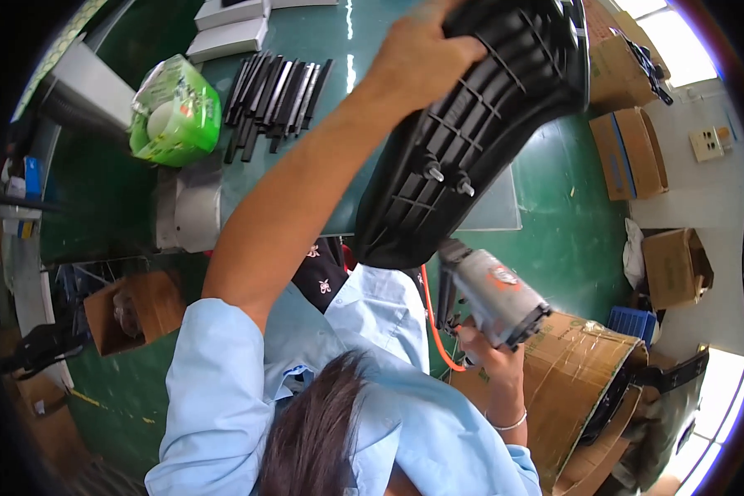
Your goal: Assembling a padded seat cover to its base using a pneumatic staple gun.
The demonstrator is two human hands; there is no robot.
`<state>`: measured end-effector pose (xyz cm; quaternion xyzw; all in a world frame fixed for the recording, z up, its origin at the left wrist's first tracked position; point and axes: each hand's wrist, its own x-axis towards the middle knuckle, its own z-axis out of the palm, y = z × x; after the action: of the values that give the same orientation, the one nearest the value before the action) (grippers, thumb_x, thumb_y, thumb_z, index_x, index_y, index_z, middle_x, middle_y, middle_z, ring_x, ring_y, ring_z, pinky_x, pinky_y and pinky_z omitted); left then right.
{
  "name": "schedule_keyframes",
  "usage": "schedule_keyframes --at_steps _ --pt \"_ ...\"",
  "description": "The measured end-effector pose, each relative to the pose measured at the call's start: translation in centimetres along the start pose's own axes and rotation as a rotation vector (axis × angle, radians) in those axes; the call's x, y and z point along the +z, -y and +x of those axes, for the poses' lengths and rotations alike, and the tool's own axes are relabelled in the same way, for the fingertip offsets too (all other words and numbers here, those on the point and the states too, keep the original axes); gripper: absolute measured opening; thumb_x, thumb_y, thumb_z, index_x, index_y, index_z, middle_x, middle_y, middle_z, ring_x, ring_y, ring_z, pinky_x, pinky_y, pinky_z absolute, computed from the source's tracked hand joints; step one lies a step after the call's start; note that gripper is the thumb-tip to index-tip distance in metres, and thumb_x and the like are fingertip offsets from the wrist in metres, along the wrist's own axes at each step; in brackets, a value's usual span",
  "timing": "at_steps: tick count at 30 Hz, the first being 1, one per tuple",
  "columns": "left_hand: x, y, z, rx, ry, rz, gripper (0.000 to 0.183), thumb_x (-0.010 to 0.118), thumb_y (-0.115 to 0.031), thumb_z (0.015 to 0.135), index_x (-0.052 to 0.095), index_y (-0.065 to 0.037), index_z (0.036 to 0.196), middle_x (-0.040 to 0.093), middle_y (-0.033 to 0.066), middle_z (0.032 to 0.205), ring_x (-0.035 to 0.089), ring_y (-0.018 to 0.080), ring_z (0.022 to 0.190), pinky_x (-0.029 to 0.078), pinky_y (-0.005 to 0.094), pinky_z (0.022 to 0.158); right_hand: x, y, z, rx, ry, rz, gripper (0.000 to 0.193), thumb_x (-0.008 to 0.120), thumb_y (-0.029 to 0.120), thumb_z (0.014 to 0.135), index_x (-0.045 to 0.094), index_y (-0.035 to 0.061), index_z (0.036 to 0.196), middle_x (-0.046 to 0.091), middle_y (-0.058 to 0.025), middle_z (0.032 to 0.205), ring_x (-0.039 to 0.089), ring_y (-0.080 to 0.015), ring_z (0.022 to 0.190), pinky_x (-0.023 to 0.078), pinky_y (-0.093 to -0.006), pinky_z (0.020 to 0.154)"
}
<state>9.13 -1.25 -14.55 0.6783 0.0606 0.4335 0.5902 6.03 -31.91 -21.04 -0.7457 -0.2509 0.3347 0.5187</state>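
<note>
My left hand (422,58) grips the upper left edge of a black ribbed plastic shell (471,107), shaped like a seat or chair back, and holds it tilted over the table. Two metal bolts (450,180) stick out of its ribbed face. Low on the right, my right hand (494,354) is wrapped round the handle of a grey air staple gun (500,293). The gun's nose sits close to the shell's lower edge; whether they touch I cannot tell. An orange hose (429,322) runs down to the gun's handle.
Several black strips (277,99) lie on the table (339,194) beside a green plastic package (186,116). White boxes (231,35) stand at the back. A large cardboard box (570,380) is at my right, with more cartons (628,153) and a blue crate (632,324) beyond.
</note>
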Motion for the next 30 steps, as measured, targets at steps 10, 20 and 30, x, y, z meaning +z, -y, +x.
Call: schedule_keyframes --at_steps 10,20,30 --pt "-0.2 -0.4 -0.3 0.019 -0.017 -0.049 0.074 0.045 0.013 0.076 0.030 -0.011 0.144 0.046 0.0129 0.134 0.047 0.0172 0.118 0.034 0.0231 0.097 -0.3 0.5 2.0 0.010 0.012 -0.207 0.033 0.071 0.022 0.078 0.060 -0.0012 0.098 0.062 -0.0083 0.076 0.055 -0.0166 0.066 0.047 -0.0314 0.065" --pt "-1.0 -0.4 -1.5 0.030 -0.001 -0.326 0.077 0.043 0.016 0.077 0.022 -0.009 0.146 0.042 0.0112 0.138 0.046 0.0172 0.121 0.033 0.0260 0.101 0.9 1.1 1.3 0.212 0.047 0.289 0.035 0.059 0.004 0.079 0.053 -0.0031 0.112 0.052 -0.0012 0.069 0.051 -0.0108 0.056 0.043 -0.0249 0.053" --pt "-2.2 -0.8 -2.2 0.108 -0.222 -0.222 0.076 0.041 0.016 0.075 0.021 -0.003 0.145 0.042 0.0148 0.138 0.044 0.0207 0.124 0.033 0.0279 0.102 1.8 0.5 1.8 0.245 0.102 0.281 0.036 0.061 0.011 0.081 0.051 -0.0048 0.112 0.052 -0.0029 0.067 0.051 -0.0111 0.057 0.043 -0.0256 0.054"
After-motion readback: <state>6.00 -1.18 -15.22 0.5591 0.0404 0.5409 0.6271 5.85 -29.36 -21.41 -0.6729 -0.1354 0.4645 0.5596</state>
